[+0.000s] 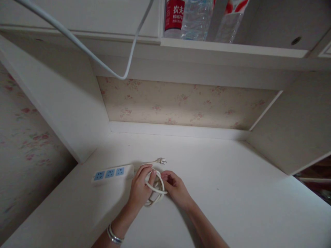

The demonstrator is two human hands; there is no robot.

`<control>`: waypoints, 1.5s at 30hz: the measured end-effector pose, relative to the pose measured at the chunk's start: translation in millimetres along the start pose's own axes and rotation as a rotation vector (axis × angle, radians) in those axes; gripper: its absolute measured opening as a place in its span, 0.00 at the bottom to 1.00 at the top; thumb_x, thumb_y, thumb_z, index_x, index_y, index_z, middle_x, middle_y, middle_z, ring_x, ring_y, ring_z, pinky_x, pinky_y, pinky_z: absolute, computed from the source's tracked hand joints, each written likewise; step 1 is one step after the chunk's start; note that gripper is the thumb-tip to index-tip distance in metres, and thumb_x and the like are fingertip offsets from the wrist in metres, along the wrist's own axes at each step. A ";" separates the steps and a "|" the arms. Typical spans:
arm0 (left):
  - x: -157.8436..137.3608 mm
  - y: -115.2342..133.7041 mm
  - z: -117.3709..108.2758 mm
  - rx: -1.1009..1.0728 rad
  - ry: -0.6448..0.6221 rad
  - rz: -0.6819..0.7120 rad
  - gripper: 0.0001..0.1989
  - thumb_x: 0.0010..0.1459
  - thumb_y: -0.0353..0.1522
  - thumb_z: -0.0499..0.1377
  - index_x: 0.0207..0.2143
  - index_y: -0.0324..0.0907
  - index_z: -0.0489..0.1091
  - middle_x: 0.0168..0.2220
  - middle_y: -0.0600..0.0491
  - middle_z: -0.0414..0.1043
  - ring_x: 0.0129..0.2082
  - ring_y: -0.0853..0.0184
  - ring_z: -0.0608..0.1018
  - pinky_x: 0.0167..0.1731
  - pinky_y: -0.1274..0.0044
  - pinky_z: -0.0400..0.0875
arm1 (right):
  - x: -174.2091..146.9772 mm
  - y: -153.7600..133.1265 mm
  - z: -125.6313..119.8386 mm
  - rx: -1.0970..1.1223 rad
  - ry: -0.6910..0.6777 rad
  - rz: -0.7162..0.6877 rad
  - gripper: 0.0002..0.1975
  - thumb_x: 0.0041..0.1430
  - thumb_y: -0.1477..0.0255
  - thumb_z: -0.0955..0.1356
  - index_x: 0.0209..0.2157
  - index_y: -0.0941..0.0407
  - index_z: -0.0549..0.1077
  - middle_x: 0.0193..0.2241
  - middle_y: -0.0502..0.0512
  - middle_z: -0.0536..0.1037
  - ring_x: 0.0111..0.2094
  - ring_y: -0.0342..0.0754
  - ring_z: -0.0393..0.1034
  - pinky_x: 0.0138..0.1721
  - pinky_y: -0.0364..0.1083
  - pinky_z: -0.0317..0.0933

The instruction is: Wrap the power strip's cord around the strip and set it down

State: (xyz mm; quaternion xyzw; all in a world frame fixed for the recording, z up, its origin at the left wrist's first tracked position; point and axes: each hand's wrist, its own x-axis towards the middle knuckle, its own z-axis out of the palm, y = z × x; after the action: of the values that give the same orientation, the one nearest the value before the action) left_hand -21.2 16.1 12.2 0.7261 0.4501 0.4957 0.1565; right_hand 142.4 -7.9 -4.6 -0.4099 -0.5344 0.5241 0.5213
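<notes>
Left hand [141, 186] grips the coiled cord [158, 191]. Right hand [175, 187] is half-curled at its edge — hold unclear. Power strip [113, 173] lies left.

Reads "农夫" in large white characters on the red label [175, 14] of the leftmost bottle [172, 33] on the upper shelf [232, 48]. Reads "NONGFU" in white capitals directly beneath, on the same label. Continues below with one line of smaller white characters, too tiny to make out with certainty.
</notes>
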 end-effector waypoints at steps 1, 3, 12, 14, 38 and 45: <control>0.2 -1.3 -0.2 -0.010 0.018 -0.013 0.06 0.60 0.33 0.55 0.38 0.43 0.69 0.41 0.50 0.71 0.45 0.64 0.73 0.47 0.71 0.68 | -0.6 0.0 -0.5 -0.015 -0.003 -0.013 0.12 0.57 0.65 0.69 0.40 0.56 0.71 0.30 0.50 0.72 0.30 0.41 0.64 0.32 0.41 0.58; 0.1 -3.5 -0.4 -0.030 0.040 -0.041 0.06 0.60 0.33 0.55 0.39 0.42 0.69 0.39 0.50 0.72 0.42 0.64 0.74 0.45 0.72 0.69 | -2.2 -2.3 -1.0 -0.070 -0.011 -0.036 0.12 0.57 0.65 0.68 0.41 0.56 0.71 0.31 0.51 0.73 0.32 0.43 0.66 0.34 0.42 0.60; 0.9 -0.2 1.8 -0.065 0.050 -0.049 0.07 0.61 0.33 0.53 0.39 0.42 0.70 0.39 0.50 0.71 0.41 0.65 0.73 0.44 0.72 0.69 | -5.0 -20.8 0.0 -0.190 -0.050 -0.071 0.16 0.63 0.63 0.62 0.48 0.53 0.73 0.43 0.56 0.75 0.44 0.49 0.68 0.46 0.48 0.61; 1.4 0.0 1.9 -0.034 0.085 -0.025 0.07 0.61 0.33 0.54 0.37 0.42 0.70 0.39 0.50 0.70 0.42 0.64 0.73 0.45 0.72 0.68 | -4.6 -20.1 -0.2 -0.166 -0.044 -0.062 0.15 0.64 0.63 0.62 0.47 0.53 0.72 0.43 0.56 0.75 0.44 0.49 0.67 0.47 0.49 0.60; 10.1 -18.2 -8.9 0.009 0.133 -0.015 0.11 0.63 0.31 0.49 0.43 0.42 0.69 0.44 0.48 0.67 0.46 0.64 0.71 0.48 0.70 0.67 | -8.4 -34.0 -19.4 0.332 -0.206 0.099 0.16 0.49 0.59 0.73 0.32 0.57 0.73 0.32 0.55 0.71 0.37 0.48 0.63 0.42 0.46 0.54; 5.4 -22.1 -0.4 -0.135 -0.056 -0.078 0.11 0.63 0.33 0.48 0.43 0.42 0.68 0.40 0.49 0.68 0.36 0.66 0.74 0.37 0.74 0.72 | -5.9 -35.0 -27.2 0.180 -0.029 0.069 0.20 0.57 0.56 0.66 0.22 0.57 0.68 0.21 0.49 0.63 0.27 0.44 0.56 0.34 0.44 0.53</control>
State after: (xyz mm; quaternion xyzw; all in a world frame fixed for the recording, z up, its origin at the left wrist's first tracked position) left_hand -32.1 32.4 0.7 0.7094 0.4393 0.4978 0.2368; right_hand 173.7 -14.1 26.6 -0.3720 -0.4783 0.5936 0.5295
